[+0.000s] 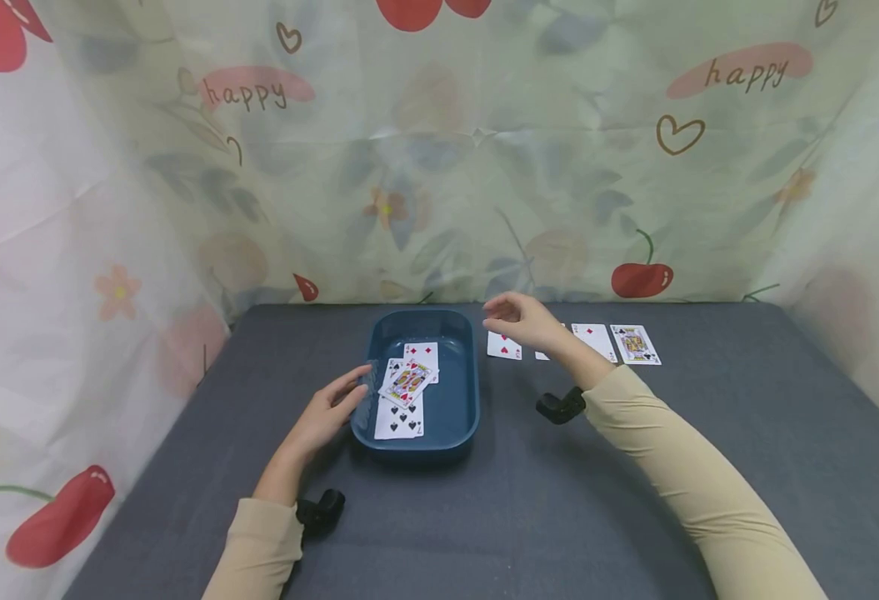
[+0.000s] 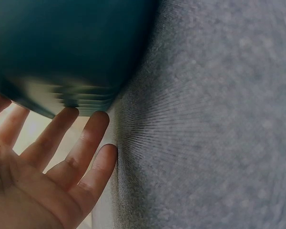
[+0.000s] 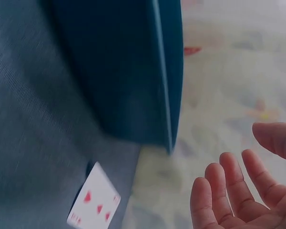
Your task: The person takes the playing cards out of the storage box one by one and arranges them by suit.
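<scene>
A dark blue plastic basin (image 1: 454, 408) holds several loose playing cards. Uppermost in it lies a red face card (image 1: 407, 383), overlapping a diamonds card (image 1: 422, 353) and a spades card (image 1: 402, 421). My left hand (image 1: 324, 419) is at the basin's left rim, fingers extended; the left wrist view shows its fingertips at the basin's side (image 2: 76, 43). My right hand (image 1: 526, 323), fingers loosely bent and holding nothing, hovers right of the basin. Below it lies a hearts card (image 1: 505, 347), also seen in the right wrist view.
Right of the hearts card, a row continues on the grey cloth (image 1: 514, 517): a card mostly hidden by my right arm, a diamonds card (image 1: 595, 340) and a black-suited face card (image 1: 636, 344). A patterned curtain (image 1: 439, 167) hangs behind the table and at both sides.
</scene>
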`<state>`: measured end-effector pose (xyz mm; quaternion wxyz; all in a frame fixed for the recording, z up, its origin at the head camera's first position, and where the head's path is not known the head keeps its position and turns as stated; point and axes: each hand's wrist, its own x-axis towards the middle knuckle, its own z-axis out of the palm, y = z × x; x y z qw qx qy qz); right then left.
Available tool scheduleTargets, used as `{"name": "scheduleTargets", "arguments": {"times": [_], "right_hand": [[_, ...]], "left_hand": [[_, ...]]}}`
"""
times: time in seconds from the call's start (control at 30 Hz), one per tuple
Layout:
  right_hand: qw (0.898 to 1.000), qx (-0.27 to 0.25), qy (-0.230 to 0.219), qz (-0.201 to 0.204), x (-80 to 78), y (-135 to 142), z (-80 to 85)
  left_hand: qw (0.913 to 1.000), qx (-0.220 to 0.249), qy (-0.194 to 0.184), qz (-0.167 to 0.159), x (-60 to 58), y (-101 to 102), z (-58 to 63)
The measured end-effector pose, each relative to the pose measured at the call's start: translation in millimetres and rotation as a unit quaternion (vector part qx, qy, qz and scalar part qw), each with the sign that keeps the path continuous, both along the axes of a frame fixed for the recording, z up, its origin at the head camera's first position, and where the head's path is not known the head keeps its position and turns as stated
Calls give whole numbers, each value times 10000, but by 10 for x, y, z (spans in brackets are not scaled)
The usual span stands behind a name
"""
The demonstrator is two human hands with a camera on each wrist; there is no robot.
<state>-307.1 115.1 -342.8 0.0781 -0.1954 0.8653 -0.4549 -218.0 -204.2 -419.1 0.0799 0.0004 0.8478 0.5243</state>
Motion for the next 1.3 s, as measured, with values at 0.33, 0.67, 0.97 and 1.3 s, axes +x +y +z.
{"name": "scheduleTargets", "arguments": {"times": [0.33,0.67,0.97,1.3], "right_hand": [[9990,-160,1,420,64,-497,126],[9987,-271,-199,372,10,-904,42],[9993,115,-347,125,-1,-1159,-94],[9983,573,41,-49,-345,-1266,-621]], "left_hand": [[10000,15,-26,-17,4,1,0],[10000,-8,-38,-35,19,16,44],[9998,125,-152,-105,134,81,255],[9999,98,-45,-72,24,15,43]]}}
